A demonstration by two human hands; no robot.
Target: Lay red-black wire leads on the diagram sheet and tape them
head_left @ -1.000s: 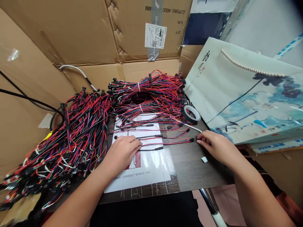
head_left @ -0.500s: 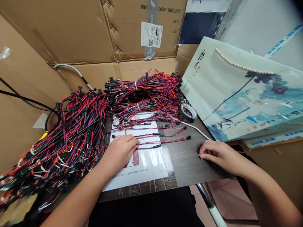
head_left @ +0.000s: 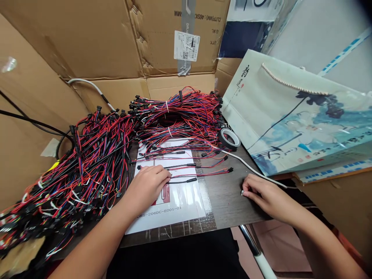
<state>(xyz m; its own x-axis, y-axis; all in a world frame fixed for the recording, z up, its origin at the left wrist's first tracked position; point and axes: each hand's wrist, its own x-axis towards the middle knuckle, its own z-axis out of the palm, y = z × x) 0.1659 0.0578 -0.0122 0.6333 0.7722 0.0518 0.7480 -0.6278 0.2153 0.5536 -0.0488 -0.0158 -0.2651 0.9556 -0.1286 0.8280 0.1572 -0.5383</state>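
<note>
My left hand (head_left: 147, 187) lies palm down on a white printed sheet (head_left: 180, 201) taped to the dark table (head_left: 226, 201), pinning thin black and red wires (head_left: 186, 173) laid across the sheet. The wires run right and end in small black plugs (head_left: 230, 169). My right hand (head_left: 266, 197) rests on the table near its right edge, fingertips pinching a small white scrap (head_left: 242, 192). It lies below and to the right of the plugs, apart from them.
A big tangle of red, black and blue wire harnesses (head_left: 87, 170) fills the left; tied bundles (head_left: 180, 116) lie behind the sheet. A tape roll (head_left: 229, 138), a white cable (head_left: 250, 168), a painted paper bag (head_left: 299, 120) and cardboard boxes (head_left: 116, 38) surround the table.
My right hand left the wire plugs, drew back toward me and took up the small white scrap from the table. My left hand has stayed on the sheet.
</note>
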